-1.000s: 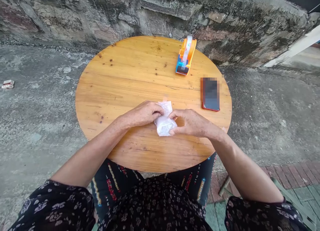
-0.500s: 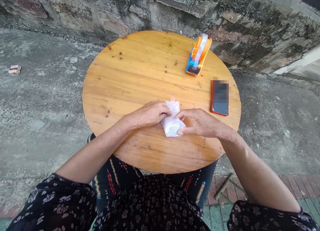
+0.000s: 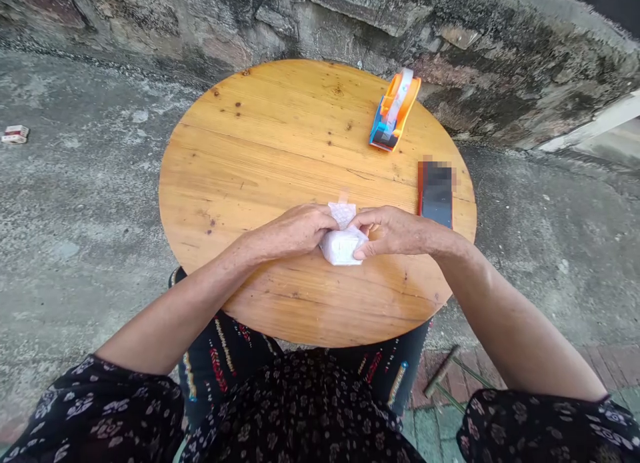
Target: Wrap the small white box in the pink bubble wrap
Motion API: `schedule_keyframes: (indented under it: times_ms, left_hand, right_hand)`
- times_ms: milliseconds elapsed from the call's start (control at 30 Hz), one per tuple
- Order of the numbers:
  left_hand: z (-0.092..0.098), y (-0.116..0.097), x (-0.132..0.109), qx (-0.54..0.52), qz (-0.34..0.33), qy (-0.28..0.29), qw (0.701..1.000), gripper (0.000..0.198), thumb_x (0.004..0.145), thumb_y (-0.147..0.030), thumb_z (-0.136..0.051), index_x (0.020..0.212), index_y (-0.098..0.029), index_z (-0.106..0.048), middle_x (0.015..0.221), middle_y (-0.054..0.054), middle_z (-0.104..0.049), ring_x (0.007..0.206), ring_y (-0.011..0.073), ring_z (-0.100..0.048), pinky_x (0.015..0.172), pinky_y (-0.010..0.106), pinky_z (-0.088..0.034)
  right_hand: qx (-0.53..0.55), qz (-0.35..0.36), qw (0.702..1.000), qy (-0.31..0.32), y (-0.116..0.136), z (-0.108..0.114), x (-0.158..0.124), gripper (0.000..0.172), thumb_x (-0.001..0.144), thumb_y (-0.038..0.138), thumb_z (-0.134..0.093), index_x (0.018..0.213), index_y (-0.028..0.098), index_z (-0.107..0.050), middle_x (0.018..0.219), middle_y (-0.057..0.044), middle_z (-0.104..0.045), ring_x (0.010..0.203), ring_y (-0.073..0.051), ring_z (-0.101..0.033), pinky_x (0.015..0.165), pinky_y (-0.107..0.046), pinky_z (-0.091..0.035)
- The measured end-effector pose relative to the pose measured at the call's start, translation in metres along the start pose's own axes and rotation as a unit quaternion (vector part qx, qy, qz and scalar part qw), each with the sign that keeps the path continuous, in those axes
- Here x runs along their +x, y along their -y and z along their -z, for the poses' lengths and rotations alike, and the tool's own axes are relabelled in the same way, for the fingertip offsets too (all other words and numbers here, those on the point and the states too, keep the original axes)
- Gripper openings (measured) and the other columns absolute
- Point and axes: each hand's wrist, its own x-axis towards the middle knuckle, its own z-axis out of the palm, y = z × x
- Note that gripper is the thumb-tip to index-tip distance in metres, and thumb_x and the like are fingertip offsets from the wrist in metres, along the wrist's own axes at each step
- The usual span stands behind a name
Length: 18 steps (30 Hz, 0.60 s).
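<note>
A small package in white bubble wrap (image 3: 343, 248) lies on the round wooden table (image 3: 280, 149), close to its near edge. A flap of the wrap points away from me, with a strip of clear tape (image 3: 343, 197) sticking out past its end. My left hand (image 3: 310, 228) grips the wrap from the left with curled fingers, its fingertips partly hidden. From the right, my right hand (image 3: 383, 232) pinches the package, thumb on the near corner and forefinger by the base of the flap.
An orange and blue tape dispenser (image 3: 395, 109) stands at the far right of the table. A phone in a red case (image 3: 436, 195) lies near the right edge, partly behind my right wrist. Beyond the table rises a stone wall (image 3: 300, 29). A small box (image 3: 15, 135) lies on the ground at left.
The package's near part has been folded up away from me and looks shorter and rounder. My right hand has moved slightly away from me and leftward with it.
</note>
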Motion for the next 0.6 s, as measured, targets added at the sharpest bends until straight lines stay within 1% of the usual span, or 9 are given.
schedule_keyframes:
  times_ms: [67, 167, 267, 333, 400, 433, 467, 533, 600]
  left_hand:
    - [0.0, -0.001, 0.0, 0.004, 0.0, 0.001, 1.0, 0.033, 0.085, -0.007, -0.045, 0.094, -0.02, -0.074, 0.107, 0.006, -0.072, 0.098, 0.0187, -0.065, 0.086, 0.031, -0.049]
    - [0.0, -0.002, 0.001, 0.005, -0.004, 0.002, 1.0, 0.035, 0.085, -0.006, -0.044, 0.095, -0.021, -0.073, 0.109, 0.006, -0.071, 0.102, 0.0194, -0.064, 0.09, 0.033, -0.048]
    - [-0.003, -0.002, -0.002, 0.011, 0.013, -0.012, 1.0, 0.036, 0.085, -0.006, -0.043, 0.099, -0.021, -0.072, 0.108, 0.006, -0.071, 0.101, 0.0196, -0.064, 0.09, 0.034, -0.049]
    - [-0.004, -0.005, -0.009, 0.025, 0.04, -0.045, 0.998, 0.037, 0.083, -0.006, -0.044, 0.105, -0.02, -0.071, 0.104, 0.006, -0.071, 0.096, 0.0198, -0.064, 0.086, 0.034, -0.05]
    - [-0.005, -0.011, -0.019, 0.038, 0.054, -0.097, 0.993, 0.039, 0.081, -0.006, -0.045, 0.109, -0.017, -0.069, 0.102, 0.008, -0.07, 0.094, 0.0202, -0.064, 0.083, 0.034, -0.051]
    - [-0.005, -0.015, -0.024, 0.036, 0.054, -0.124, 0.99, 0.041, 0.079, -0.006, -0.045, 0.112, -0.017, -0.067, 0.106, 0.008, -0.069, 0.096, 0.0201, -0.064, 0.084, 0.034, -0.051]
    - [-0.005, -0.021, -0.03, 0.029, 0.053, -0.146, 0.987, 0.046, 0.077, -0.005, -0.046, 0.116, -0.018, -0.065, 0.114, 0.008, -0.067, 0.101, 0.0202, -0.063, 0.086, 0.033, -0.052]
    - [-0.005, -0.033, -0.039, 0.013, 0.05, -0.158, 0.986, 0.052, 0.076, -0.008, -0.051, 0.126, -0.021, -0.059, 0.124, 0.007, -0.062, 0.106, 0.0206, -0.061, 0.088, 0.033, -0.052]
    - [-0.008, -0.043, -0.043, 0.019, 0.055, -0.163, 0.985, 0.052, 0.079, -0.016, -0.058, 0.131, -0.023, -0.054, 0.127, 0.007, -0.06, 0.108, 0.022, -0.061, 0.09, 0.036, -0.053]
  right_hand:
    - [0.0, 0.001, 1.0, 0.009, -0.003, 0.003, 0.001, 0.024, 0.079, 0.04, -0.072, 0.095, 0.022, -0.07, 0.099, 0.0, -0.07, 0.088, -0.016, -0.061, 0.077, -0.028, -0.047]
    - [-0.008, -0.001, 1.0, 0.024, -0.006, 0.006, 0.003, 0.027, 0.08, 0.044, -0.071, 0.093, 0.021, -0.071, 0.092, 0.001, -0.069, 0.082, -0.014, -0.059, 0.071, -0.026, -0.045]
    - [-0.027, 0.0, 0.999, 0.03, -0.005, 0.009, 0.005, 0.026, 0.081, 0.044, -0.069, 0.093, 0.021, -0.071, 0.086, 0.003, -0.068, 0.079, -0.014, -0.058, 0.069, -0.027, -0.044]
    - [-0.032, 0.002, 0.999, 0.032, -0.004, 0.01, 0.005, 0.025, 0.081, 0.044, -0.069, 0.092, 0.021, -0.071, 0.085, 0.003, -0.068, 0.078, -0.014, -0.058, 0.068, -0.027, -0.044]
    - [-0.033, 0.001, 0.999, 0.033, -0.002, 0.011, 0.006, 0.024, 0.081, 0.043, -0.069, 0.09, 0.02, -0.072, 0.083, 0.002, -0.068, 0.076, -0.014, -0.058, 0.067, -0.026, -0.044]
    - [-0.034, 0.001, 0.999, 0.034, -0.002, 0.011, 0.006, 0.024, 0.081, 0.042, -0.07, 0.09, 0.02, -0.072, 0.083, 0.002, -0.068, 0.076, -0.014, -0.058, 0.067, -0.026, -0.044]
    - [-0.035, 0.003, 0.999, 0.034, -0.001, 0.012, 0.006, 0.024, 0.081, 0.042, -0.07, 0.09, 0.02, -0.072, 0.083, 0.002, -0.068, 0.076, -0.014, -0.058, 0.066, -0.026, -0.044]
    - [-0.038, 0.01, 0.999, 0.035, -0.001, 0.012, 0.005, 0.023, 0.082, 0.041, -0.069, 0.091, 0.02, -0.072, 0.084, 0.002, -0.068, 0.075, -0.014, -0.058, 0.066, -0.025, -0.044]
    - [-0.041, 0.015, 0.998, 0.038, -0.001, 0.013, 0.006, 0.022, 0.083, 0.04, -0.069, 0.092, 0.02, -0.072, 0.084, 0.003, -0.069, 0.075, -0.013, -0.057, 0.065, -0.025, -0.044]
